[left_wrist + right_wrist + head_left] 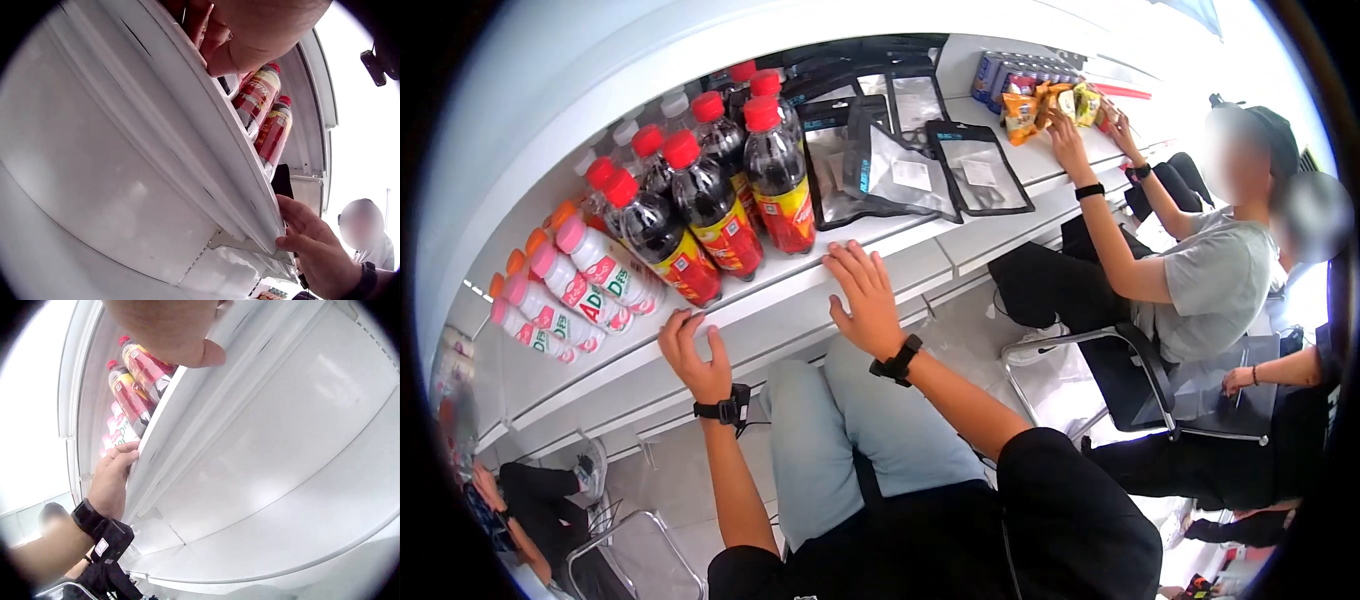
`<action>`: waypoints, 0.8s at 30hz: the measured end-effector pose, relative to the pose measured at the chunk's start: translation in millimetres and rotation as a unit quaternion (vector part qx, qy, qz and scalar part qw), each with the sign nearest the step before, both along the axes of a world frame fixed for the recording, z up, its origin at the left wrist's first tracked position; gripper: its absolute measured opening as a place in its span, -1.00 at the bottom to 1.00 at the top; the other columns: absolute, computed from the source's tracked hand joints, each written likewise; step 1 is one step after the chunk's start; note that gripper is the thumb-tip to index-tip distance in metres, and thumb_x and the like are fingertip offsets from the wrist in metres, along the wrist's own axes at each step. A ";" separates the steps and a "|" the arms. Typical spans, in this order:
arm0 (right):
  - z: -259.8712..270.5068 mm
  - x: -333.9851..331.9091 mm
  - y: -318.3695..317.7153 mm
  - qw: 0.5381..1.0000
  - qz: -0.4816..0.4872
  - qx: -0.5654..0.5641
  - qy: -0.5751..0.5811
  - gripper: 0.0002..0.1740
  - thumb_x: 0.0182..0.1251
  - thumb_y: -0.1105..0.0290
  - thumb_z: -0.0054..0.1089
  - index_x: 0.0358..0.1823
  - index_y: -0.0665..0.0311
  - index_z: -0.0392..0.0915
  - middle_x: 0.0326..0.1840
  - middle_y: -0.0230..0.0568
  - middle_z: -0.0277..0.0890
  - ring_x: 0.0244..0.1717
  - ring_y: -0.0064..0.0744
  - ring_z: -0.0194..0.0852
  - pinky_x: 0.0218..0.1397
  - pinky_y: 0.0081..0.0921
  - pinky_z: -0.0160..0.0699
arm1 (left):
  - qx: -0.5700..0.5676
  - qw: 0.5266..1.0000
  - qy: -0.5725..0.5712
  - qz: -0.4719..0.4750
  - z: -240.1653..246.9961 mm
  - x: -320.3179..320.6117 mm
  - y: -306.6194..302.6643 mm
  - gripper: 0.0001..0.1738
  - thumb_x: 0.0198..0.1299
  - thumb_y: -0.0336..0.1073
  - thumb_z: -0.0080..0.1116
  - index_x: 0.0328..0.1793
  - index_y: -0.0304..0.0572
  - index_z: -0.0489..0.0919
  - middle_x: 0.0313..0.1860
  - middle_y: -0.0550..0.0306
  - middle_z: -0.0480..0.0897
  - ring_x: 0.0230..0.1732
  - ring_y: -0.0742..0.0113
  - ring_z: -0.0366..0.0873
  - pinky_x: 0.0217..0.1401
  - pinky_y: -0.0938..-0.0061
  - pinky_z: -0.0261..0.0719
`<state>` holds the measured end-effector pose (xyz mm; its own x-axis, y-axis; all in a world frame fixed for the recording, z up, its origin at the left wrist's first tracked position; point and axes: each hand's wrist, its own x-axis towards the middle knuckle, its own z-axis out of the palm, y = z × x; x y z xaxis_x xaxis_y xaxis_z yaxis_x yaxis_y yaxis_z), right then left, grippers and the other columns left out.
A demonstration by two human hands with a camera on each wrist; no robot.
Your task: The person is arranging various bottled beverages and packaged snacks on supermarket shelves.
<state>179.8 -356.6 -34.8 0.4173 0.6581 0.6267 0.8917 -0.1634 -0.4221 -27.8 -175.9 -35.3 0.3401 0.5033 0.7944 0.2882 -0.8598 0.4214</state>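
Both hands rest at the front edge of a white shelf [840,237], fingers loosely bent and holding nothing. The left hand [696,357] touches the edge below the dark bottles [728,225] with red caps and the white-and-pink bottles [590,290]. Farther right, the right hand [867,305] lies on the edge in front of black-edged pouches [900,172]. In the left wrist view the left hand [265,28] is at the top and the right hand [322,253] lower right. The right wrist view shows the right hand [165,328] above and the left hand [111,481] on the edge.
To the right, a seated person in a grey shirt [1220,265] handles small snack packs [1022,115] beside a pack of cans [1000,75]. A black chair [1145,365] stands nearby. Another person's legs [540,500] and a metal chair frame [640,520] are at lower left.
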 end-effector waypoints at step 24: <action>59.7 214.2 -61.9 0.999 0.003 0.032 0.039 -0.55 0.32 0.44 0.07 0.24 0.33 0.47 0.24 0.13 0.54 0.27 0.13 0.48 0.32 -0.20 0.44 | -0.173 0.918 0.099 -0.343 56.1 177.1 -114.0 -0.11 0.18 -0.24 0.40 0.59 -0.24 0.21 0.42 -0.09 0.48 0.16 0.12 0.59 0.25 0.28 0.52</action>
<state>394.1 -418.5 24.9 0.4617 0.6207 0.6337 0.8571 -0.1280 -0.4991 149.4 -289.9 20.8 0.7917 0.3269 0.5161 -0.1715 -0.6919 0.7014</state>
